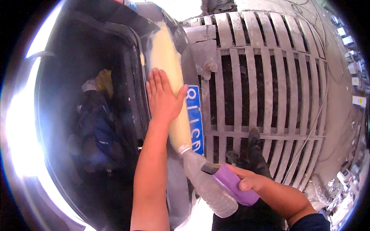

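My left hand (165,101) lies flat with fingers stretched on a long strip of pale yellow filler (165,48), which covers the rear edge of a dark car (181,34). In my right hand (248,181), near the lower middle, is a purple sanding block (233,186) with a dark end; my fingers are wrapped round it. A clear, crumpled plastic bottle (206,186) slants beside the block, its white-ringed neck pointing at the lower end of the filler. The block overlaps part of the bottle, and what supports the bottle cannot be made out.
A blue number plate (195,115) sits just right of the filler. Left of it gapes the open car boot (123,115), with dark cloth and a yellow item inside. Slatted metal grating (250,81) with dark gaps covers the floor; cables (325,92) run along its right side.
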{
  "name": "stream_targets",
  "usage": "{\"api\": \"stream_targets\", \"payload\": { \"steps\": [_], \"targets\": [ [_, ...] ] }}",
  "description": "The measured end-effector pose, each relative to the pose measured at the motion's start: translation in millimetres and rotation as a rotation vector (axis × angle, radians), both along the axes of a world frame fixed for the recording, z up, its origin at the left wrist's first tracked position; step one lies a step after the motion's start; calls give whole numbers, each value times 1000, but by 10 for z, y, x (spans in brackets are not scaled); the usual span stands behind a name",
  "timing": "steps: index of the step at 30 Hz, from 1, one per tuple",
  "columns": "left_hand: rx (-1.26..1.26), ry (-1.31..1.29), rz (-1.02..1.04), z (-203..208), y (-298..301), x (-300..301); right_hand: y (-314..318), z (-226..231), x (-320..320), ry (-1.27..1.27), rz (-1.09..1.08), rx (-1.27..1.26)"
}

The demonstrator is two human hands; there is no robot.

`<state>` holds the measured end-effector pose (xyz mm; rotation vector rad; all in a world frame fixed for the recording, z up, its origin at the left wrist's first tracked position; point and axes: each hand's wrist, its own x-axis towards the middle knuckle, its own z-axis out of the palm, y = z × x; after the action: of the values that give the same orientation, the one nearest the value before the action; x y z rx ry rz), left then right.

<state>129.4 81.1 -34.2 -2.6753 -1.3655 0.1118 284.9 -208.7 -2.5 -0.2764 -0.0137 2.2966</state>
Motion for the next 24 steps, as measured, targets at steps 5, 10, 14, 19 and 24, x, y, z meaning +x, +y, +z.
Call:
{"api": "stream_targets", "payload": {
  "steps": [5,10,14,19,24],
  "targets": [
    [-28,7,21,-23,-240,-75,16,39,119,-50,-3,-78],
    [-76,16,79,22,-440,-104,135,120,260,-72,11,-113],
    [-80,14,102,23,-604,-197,288,244,343,-125,0,-115],
    [-106,-73,82,3,-908,-346,480,326,385,-205,-15,-100],
    [-198,-554,-21,202,-1220,-588,756,382,398,-274,-11,-32]
  ]
}}
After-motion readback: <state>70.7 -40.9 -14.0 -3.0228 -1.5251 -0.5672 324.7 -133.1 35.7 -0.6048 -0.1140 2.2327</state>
